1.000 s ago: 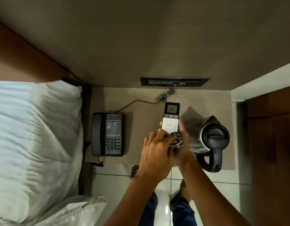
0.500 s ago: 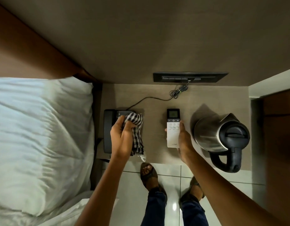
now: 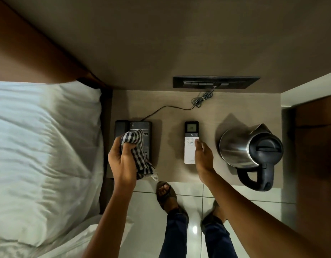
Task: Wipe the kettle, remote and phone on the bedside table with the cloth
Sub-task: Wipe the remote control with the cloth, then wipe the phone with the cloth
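Observation:
My left hand (image 3: 122, 161) grips a black-and-white checked cloth (image 3: 137, 155) and holds it over the dark desk phone (image 3: 142, 127) at the left of the bedside table (image 3: 170, 112), hiding most of its keypad. The white remote (image 3: 191, 144) with a lit display lies flat in the middle of the table. My right hand (image 3: 203, 157) rests beside it, fingertips touching its right edge, fingers loosely apart and holding nothing. The steel kettle (image 3: 243, 148) with a black lid and handle stands at the right.
A bed with a white pillow (image 3: 45, 142) borders the table's left side. A phone cord (image 3: 200, 100) runs to a dark switch panel (image 3: 216, 82) on the wall behind. My sandalled feet (image 3: 166, 192) stand on the tiled floor. A wooden panel (image 3: 317, 146) is at right.
My left hand carried the cloth from the remote over to the phone. My right hand laid the remote flat on the table and has loosened its hold.

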`<state>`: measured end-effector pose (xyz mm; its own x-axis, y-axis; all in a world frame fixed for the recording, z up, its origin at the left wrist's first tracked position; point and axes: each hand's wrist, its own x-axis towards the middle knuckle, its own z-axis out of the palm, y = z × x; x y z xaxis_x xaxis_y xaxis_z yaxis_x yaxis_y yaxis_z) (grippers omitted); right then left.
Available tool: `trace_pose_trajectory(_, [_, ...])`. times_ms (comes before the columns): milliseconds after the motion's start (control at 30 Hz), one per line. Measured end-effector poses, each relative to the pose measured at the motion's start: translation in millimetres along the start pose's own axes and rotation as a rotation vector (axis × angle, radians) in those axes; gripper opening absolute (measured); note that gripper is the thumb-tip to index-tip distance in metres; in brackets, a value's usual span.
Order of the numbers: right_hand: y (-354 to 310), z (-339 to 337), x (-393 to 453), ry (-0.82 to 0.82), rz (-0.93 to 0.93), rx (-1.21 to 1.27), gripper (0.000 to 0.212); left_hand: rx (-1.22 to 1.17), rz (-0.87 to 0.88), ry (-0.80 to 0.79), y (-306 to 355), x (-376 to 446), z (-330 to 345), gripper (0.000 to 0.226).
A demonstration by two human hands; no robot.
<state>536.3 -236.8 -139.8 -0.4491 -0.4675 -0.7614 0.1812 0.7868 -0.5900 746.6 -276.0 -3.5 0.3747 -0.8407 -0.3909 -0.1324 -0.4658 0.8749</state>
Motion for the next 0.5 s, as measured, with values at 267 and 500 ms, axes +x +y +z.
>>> trace_pose_trajectory(267, [2, 0, -4, 0.068, -0.01, -0.009, 0.043, -0.009, 0.014, 0.005, -2, 9, -9, 0.023])
trace_pose_trajectory(500, [11, -12, -11, 0.141, -0.058, -0.069, 0.013, 0.083, -0.017, 0.078, -13, 19, -7, 0.021])
